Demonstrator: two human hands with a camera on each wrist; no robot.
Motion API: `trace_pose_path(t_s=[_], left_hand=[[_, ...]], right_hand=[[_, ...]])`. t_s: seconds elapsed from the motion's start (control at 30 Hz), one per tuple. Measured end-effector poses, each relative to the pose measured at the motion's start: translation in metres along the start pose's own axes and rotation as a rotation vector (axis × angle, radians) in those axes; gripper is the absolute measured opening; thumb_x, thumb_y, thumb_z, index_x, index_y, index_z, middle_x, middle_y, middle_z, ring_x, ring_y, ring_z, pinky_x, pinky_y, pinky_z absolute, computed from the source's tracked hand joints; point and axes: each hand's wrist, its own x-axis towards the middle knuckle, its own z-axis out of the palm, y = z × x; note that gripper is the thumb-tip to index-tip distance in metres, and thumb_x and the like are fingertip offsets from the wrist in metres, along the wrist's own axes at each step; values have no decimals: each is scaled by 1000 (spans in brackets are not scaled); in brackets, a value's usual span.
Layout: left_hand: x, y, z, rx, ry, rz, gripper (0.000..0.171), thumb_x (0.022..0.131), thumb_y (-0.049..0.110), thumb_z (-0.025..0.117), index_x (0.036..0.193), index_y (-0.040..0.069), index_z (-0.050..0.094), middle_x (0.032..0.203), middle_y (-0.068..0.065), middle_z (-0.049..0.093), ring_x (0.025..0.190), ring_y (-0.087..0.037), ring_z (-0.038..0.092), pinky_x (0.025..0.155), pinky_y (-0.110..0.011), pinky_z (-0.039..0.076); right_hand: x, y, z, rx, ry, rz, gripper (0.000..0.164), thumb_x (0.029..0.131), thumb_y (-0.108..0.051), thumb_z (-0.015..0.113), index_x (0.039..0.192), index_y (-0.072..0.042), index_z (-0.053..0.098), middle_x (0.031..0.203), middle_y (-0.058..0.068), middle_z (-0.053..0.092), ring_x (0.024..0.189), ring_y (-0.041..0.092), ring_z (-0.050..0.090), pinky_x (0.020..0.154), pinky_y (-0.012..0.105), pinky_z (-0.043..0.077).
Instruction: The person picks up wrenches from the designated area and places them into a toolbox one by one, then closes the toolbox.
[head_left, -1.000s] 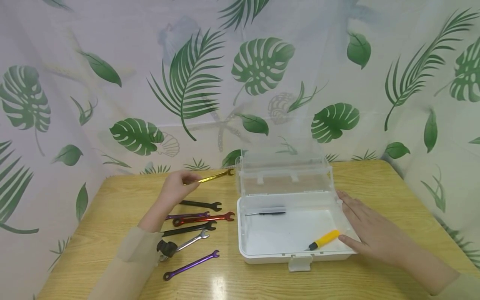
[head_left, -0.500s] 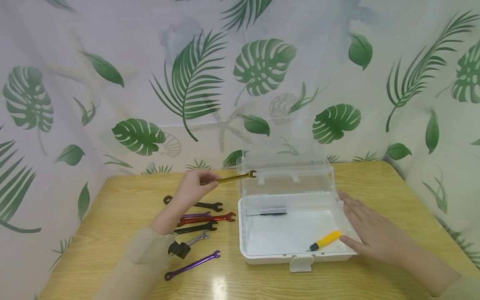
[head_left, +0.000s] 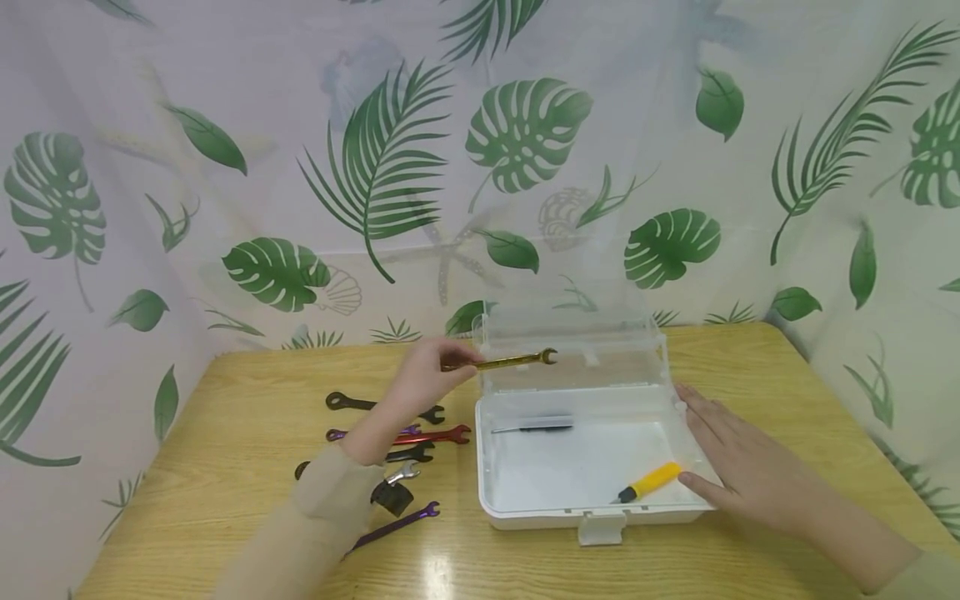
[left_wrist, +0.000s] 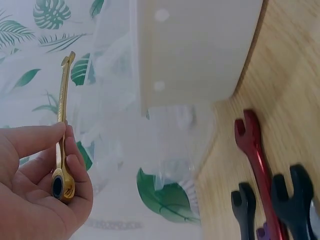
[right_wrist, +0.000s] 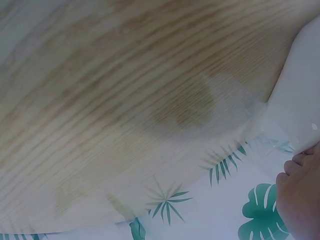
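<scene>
My left hand [head_left: 427, 379] pinches a gold wrench [head_left: 517, 361] between thumb and fingers, raised above the table. In the left wrist view, its ring end lies within my fingers and its open end points away. The wrench overlaps the raised clear lid [head_left: 637, 367] of a white toolbox [head_left: 532, 522]. My right hand [head_left: 738, 475] rests against the box's right side with fingers extended, the thumb at the rim. Inside the box lie a yellow-handled tool [head_left: 656, 477] with a black collar and thin tip, and a slim tool [head_left: 546, 425] with a dark part along the back wall.
Left of the box lie several wrenches: a black wrench [head_left: 348, 402], a red wrench [head_left: 442, 436], a purple wrench [head_left: 405, 525] and others partly under my left arm. A black piece [head_left: 393, 498] shows beside my sleeve. A leaf-print cloth [head_left: 525, 208] hangs behind the table.
My left hand has carried the gold wrench rightward, from over the table's back left to in front of the box lid. My right hand has stayed at the box.
</scene>
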Motion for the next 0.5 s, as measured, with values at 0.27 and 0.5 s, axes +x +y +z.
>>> trace_pose_path(t_s=[0.27,0.5], left_hand=[[5,9,17,-28,-32,31,15,98,1,72,112,2,79,113,-15,79,105,-29,74,91,-34,63],[6,21,31,-58,-80,37,16,99,3,71,113,2,79,117,-16,78,108,-29,74,91,-30,63]], right_hand=[[0,-1,1,9,0,8,86,101,-49,67,158,9,38,177,17,21,162,-1,-13,126,10,-14],[0,-1,0,2,2,11,87,101,-49,66,159,8,37,177,17,22,162,0,-14,125,10,-15]])
